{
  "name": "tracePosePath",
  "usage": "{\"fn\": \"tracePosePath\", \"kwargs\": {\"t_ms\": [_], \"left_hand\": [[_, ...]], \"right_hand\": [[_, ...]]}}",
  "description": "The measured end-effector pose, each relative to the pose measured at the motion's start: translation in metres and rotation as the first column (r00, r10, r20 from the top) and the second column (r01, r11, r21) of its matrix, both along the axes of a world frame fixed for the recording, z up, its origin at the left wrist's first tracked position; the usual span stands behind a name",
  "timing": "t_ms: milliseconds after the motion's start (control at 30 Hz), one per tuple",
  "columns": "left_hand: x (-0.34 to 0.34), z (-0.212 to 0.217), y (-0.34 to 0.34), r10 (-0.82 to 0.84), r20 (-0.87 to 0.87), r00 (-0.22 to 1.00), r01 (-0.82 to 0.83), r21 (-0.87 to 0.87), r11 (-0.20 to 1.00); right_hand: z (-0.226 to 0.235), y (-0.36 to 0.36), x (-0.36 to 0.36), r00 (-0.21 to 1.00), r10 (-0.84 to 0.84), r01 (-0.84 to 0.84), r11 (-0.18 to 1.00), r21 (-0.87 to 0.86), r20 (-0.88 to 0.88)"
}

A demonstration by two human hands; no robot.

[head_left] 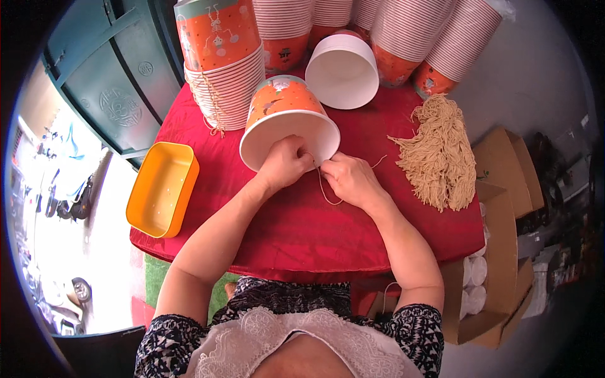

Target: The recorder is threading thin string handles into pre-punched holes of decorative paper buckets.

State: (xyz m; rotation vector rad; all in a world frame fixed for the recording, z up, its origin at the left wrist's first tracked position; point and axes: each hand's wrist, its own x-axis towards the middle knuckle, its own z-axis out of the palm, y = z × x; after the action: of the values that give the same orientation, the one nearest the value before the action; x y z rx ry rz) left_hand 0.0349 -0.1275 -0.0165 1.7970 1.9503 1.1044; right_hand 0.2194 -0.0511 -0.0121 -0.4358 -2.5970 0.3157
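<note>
An orange and green paper bucket (285, 97) lies tilted in front of me, its wide white mouth turned toward me. My left hand (283, 165) reaches into the mouth, fingers closed by the right part of the rim, at a thin beige cord (322, 190). Just outside that rim, my right hand (346, 179) is closed in a pinch on the cord and touches the bucket's edge. The cord hangs in a loop between both hands, and one end sticks out past my right hand. My fingers hide where the cord meets the rim.
Behind stand tall stacks of similar buckets (225, 94), with another bucket (343, 70) on its side. A heap of beige cords (441, 157) lies right on the red tablecloth (283, 236); a yellow plastic tray (162, 189) sits left. Beyond the right table edge is an open cardboard box (501, 233).
</note>
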Motion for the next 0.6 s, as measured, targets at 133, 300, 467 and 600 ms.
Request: {"fn": "tracePosePath", "kwargs": {"t_ms": [133,300,467,600], "left_hand": [[-0.001,0.004,-0.002,-0.077,0.499,0.863,0.12,-0.055,0.991],[0.0,0.003,-0.001,-0.116,0.803,0.584,0.238,-0.032,0.971],[0.003,0.007,0.001,-0.096,0.849,0.519,0.272,-0.058,0.96],[0.006,0.01,0.001,-0.043,0.816,0.577,0.248,-0.125,0.961]], "right_hand": [[-0.001,0.001,0.001,1.0,0.004,-0.005,0.999,-0.033,-0.013],[0.001,0.0,0.0,1.0,-0.001,0.0,0.998,-0.061,-0.01],[0.0,0.001,0.001,1.0,0.007,-0.007,0.997,-0.08,-0.002],[0.0,0.002,0.001,0.999,0.017,-0.019,0.996,-0.087,-0.03]]}}
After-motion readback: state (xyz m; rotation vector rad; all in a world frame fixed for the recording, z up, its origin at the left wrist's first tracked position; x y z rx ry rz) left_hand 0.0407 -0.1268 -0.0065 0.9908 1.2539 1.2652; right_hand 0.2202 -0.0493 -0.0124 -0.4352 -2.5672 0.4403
